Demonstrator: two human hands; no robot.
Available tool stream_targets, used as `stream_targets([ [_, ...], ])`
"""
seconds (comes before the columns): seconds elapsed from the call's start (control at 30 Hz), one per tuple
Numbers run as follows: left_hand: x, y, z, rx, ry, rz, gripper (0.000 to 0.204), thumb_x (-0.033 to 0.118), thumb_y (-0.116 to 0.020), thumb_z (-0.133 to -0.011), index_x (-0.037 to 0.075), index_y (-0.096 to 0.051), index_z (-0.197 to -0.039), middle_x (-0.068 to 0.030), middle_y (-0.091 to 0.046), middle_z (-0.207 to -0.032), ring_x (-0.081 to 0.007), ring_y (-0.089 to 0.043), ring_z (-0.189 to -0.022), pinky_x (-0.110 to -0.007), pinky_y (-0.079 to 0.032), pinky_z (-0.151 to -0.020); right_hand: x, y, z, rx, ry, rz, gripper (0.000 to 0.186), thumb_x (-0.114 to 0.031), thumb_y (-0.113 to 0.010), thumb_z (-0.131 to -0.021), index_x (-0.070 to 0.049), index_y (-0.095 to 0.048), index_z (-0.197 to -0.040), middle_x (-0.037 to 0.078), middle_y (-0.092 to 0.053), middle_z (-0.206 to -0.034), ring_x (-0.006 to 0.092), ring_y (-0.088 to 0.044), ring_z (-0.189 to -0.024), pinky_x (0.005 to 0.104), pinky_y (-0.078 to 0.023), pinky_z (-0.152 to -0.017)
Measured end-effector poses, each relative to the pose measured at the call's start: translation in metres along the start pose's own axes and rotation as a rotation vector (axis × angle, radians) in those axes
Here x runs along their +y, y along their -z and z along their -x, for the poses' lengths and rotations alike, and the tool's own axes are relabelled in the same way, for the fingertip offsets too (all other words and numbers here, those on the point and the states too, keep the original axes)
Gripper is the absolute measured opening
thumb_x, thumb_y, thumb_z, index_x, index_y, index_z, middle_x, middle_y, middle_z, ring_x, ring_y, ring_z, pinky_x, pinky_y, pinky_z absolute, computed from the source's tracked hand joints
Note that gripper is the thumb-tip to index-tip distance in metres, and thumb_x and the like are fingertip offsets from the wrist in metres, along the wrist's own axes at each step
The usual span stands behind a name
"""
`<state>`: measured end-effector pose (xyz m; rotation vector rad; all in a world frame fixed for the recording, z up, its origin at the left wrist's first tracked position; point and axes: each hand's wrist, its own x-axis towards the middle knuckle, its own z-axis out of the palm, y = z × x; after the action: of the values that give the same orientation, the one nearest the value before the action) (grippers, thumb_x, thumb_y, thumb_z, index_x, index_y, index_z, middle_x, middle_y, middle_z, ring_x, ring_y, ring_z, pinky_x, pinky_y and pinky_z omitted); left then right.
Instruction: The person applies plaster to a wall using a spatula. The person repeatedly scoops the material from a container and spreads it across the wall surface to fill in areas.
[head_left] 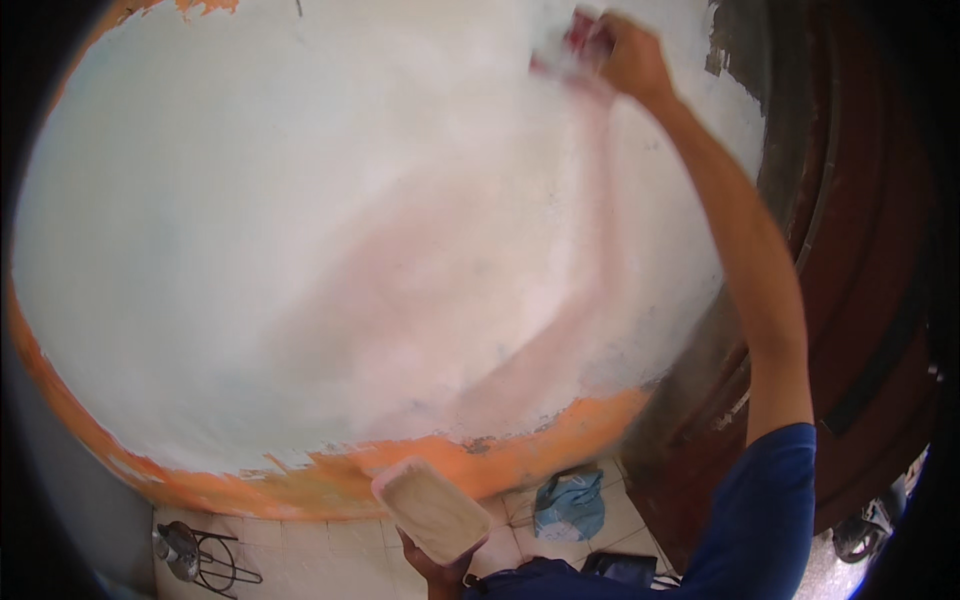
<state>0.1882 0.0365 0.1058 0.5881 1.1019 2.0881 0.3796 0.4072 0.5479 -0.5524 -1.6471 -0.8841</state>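
My raised right hand [637,68] is closed round a scraper with a red handle [580,32], held against or very near the upper right of a whitish wall [300,200]. The scraper's blade edge is blurred, so exact contact is hard to tell. Low in the middle, my left hand [438,572] grips a pale rectangular tub [384,490] from below. Inside the tub lies a smooth beige paste [435,515]. The wall is coated white over most of its face, with ragged orange paint [350,475] showing along the bottom and left edges.
A dark red-brown door or panel [870,250] stands at the right, beside a dark grey frame strip [785,120]. On the tiled floor [330,550] are a crumpled blue plastic bag [570,505] and, at the left, a black metal stand [225,568] next to a metal pot-like object [177,550].
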Motion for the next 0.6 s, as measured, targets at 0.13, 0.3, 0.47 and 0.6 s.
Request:
stream_targets([
  [0.13,-0.007,-0.002,0.001,-0.032,0.004,-0.073,0.093,0.023,-0.092,-0.049,0.001,-0.038,-0.121,-0.0113,-0.057,-0.108,-0.022,-0.061,-0.092,-0.035,-0.056,-0.075,-0.013,0.049,-0.043,0.176,-0.036,-0.157,0.019,0.007,-0.057,-0.07,0.007,-0.056,-0.089,0.018,-0.067,-0.087,0.0229,-0.066,-0.078,0.0298,-0.052,-0.068],
  [0.3,0.006,-0.015,-0.002,0.123,0.351,0.509,0.098,0.031,-0.092,-0.048,0.0,-0.037,-0.122,-0.0113,-0.057,-0.109,-0.0222,-0.061,-0.093,-0.035,-0.056,-0.076,-0.027,0.036,0.07,0.441,0.218,0.277,0.015,0.001,-0.067,-0.071,-0.01,-0.064,-0.082,0.003,-0.066,-0.085,0.0214,-0.061,-0.074,0.0327,-0.048,-0.065],
  [0.47,0.002,-0.029,-0.001,0.09,0.363,0.495,0.101,0.037,-0.091,-0.047,0.0,-0.037,-0.124,-0.0119,-0.057,-0.111,-0.0225,-0.061,-0.095,-0.036,-0.055,-0.076,-0.05,0.01,0.192,0.134,0.162,0.139,0.05,0.004,-0.063,-0.056,-0.009,-0.065,-0.105,0.007,-0.061,-0.108,0.0306,-0.058,-0.095,0.0393,-0.049,-0.081],
  [0.6,-0.009,-0.031,-0.006,0.135,0.359,0.509,0.099,0.036,-0.091,-0.049,-0.001,-0.037,-0.123,-0.0115,-0.057,-0.109,-0.0223,-0.061,-0.093,-0.035,-0.056,-0.075,-0.092,-0.025,0.273,0.027,0.139,0.048,0.028,0.0,-0.062,-0.061,-0.003,-0.063,-0.089,0.014,-0.06,-0.099,0.0329,-0.059,-0.097,0.0423,-0.052,-0.079],
])
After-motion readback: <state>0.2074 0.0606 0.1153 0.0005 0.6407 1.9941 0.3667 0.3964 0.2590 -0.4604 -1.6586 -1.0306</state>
